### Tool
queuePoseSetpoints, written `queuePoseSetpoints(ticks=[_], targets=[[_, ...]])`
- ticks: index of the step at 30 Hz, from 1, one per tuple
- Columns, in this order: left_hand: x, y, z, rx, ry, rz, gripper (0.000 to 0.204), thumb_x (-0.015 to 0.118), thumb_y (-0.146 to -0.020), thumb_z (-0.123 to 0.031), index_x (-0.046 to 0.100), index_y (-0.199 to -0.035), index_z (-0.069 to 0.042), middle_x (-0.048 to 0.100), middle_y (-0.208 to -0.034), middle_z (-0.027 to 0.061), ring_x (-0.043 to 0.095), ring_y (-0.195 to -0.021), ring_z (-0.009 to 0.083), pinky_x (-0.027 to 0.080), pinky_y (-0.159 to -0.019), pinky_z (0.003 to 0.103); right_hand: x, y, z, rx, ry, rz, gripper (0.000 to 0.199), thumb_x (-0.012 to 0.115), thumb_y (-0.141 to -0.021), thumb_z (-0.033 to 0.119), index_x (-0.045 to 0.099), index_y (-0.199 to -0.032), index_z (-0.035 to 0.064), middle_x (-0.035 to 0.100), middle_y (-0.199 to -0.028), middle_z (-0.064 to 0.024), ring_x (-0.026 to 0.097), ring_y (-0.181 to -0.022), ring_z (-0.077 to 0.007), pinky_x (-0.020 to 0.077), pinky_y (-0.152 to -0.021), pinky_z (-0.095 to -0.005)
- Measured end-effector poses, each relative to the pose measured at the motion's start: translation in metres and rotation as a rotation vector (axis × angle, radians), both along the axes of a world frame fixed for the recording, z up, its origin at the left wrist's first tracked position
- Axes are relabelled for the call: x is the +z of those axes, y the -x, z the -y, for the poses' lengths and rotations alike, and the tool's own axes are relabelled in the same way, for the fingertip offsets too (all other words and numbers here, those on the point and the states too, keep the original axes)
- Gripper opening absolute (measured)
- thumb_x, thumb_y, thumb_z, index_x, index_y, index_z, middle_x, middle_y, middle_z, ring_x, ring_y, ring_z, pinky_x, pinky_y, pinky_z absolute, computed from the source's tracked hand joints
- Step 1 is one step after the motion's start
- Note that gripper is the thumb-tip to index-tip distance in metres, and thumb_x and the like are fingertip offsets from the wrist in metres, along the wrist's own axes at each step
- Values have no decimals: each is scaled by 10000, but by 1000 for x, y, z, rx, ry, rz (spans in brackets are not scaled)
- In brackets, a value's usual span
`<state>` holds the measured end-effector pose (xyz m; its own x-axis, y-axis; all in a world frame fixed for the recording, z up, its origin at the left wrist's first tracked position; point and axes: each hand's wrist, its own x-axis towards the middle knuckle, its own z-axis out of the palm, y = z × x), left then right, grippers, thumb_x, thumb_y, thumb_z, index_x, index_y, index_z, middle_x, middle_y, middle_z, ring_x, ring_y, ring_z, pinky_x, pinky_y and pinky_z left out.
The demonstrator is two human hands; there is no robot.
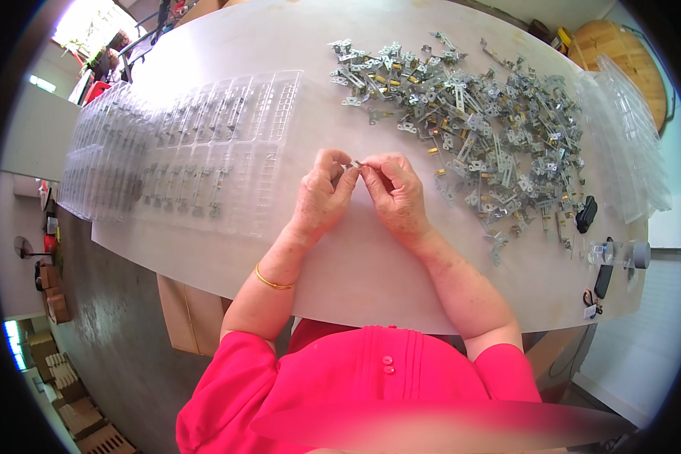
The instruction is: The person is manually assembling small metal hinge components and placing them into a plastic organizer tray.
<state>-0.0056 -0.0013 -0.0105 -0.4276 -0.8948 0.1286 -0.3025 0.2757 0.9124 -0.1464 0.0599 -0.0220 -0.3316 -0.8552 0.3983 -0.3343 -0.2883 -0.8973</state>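
Observation:
My left hand point(324, 194) and my right hand point(395, 194) meet near the middle of the table, fingertips almost touching. Between thumbs and forefingers they pinch a small metal part point(357, 163), mostly hidden by the fingers, so its exact kind does not show. Both hands are closed. To the right and beyond them spreads a large heap of small metal brackets point(499, 140), silvery with brass-coloured pieces among them. On the left lies a clear plastic tray point(261, 163) with rows of similar metal parts in its compartments.
More clear trays point(91, 163) are stacked at the far left, and empty-looking clear trays point(628, 144) stand at the right edge. Near them lie a black object point(586, 214), a clear bottle with a grey cap point(620, 255) and a black phone-like item point(604, 280). A cardboard box point(189, 314) is below the table edge.

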Motion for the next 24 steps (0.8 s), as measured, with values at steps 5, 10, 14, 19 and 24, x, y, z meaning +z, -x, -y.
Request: queuePoseSetpoints(ticks=[5, 10, 14, 19, 24], targets=[[6, 0, -5, -126, 56, 76, 132, 616, -970, -68, 541, -1061, -6, 594, -680, -9, 517, -605, 66, 431, -561, 230, -2, 7, 6, -80, 180, -123, 64, 654, -945, 56, 646, -1007, 49, 596, -1022, -68, 568, -728, -131, 478, -599, -247], [21, -8, 4, -63, -650, -451, 125, 587, -999, -139, 536, -1063, -44, 587, -700, 22, 424, -487, 55, 327, -441, 206, 1, 1, -1, -5, -62, 344, 46, 657, -964, 83, 641, -997, 57, 602, -796, -8, 520, -648, -61, 431, -561, -233], [12, -12, 10, -59, -728, -646, 149, 565, -1029, -210, 532, -1069, -70, 578, -710, 32, 370, -458, 44, 269, -413, 190, 2, 0, -2, -16, -91, 182, 60, 664, -966, 97, 639, -998, 54, 556, -687, 25, 463, -612, -36, 398, -538, -231], [12, -12, 11, -77, -721, -653, 146, 561, -1033, -219, 530, -1061, -79, 574, -709, 30, 367, -457, 47, 265, -413, 191, 7, 0, -2, -10, -125, 129, 56, 670, -957, 90, 644, -984, 49, 544, -660, 25, 439, -590, -39, 391, -526, -232], [13, -11, 10, -77, -698, -615, 144, 553, -1036, -217, 523, -1067, -79, 563, -693, 22, 368, -460, 43, 267, -414, 191, 5, 0, -1, -28, -135, 103, 59, 675, -952, 94, 648, -979, 50, 571, -663, -1, 456, -581, -51, 404, -529, -240]])
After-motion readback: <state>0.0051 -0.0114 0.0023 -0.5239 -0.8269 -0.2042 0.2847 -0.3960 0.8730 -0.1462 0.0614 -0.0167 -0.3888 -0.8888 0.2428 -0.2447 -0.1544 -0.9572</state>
